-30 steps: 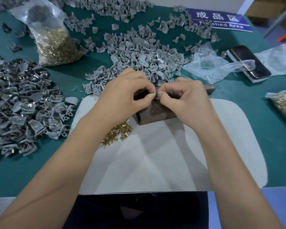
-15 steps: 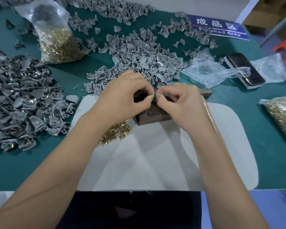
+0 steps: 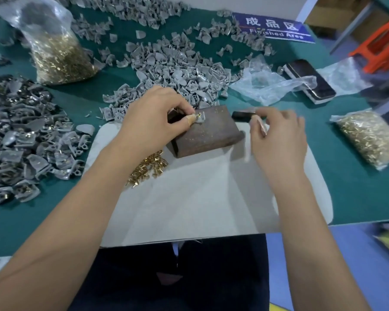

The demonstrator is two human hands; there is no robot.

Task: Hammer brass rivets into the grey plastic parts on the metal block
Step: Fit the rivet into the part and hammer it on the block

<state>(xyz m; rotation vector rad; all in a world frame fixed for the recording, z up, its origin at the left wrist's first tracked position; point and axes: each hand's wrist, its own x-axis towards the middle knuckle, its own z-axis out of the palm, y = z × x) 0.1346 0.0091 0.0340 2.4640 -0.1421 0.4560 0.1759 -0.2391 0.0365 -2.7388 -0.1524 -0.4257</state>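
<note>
We are at a small assembly workbench in a workshop or factory. The green table mat [image 3: 346, 198] carries heaps of grey plastic parts [image 3: 177, 70] at twelve o'clock, a pile of parts with rivets fitted [image 3: 20, 140] at nine, and bags of brass rivets [image 3: 56, 57] at eleven and three. A blue sign [image 3: 272, 28] at one o'clock reads "Finished Area".

The right hand [image 3: 279, 140] now sits apart from the left hand [image 3: 153, 117], beside the hammer [image 3: 243, 114], uncovering the metal block [image 3: 207, 133].
</note>
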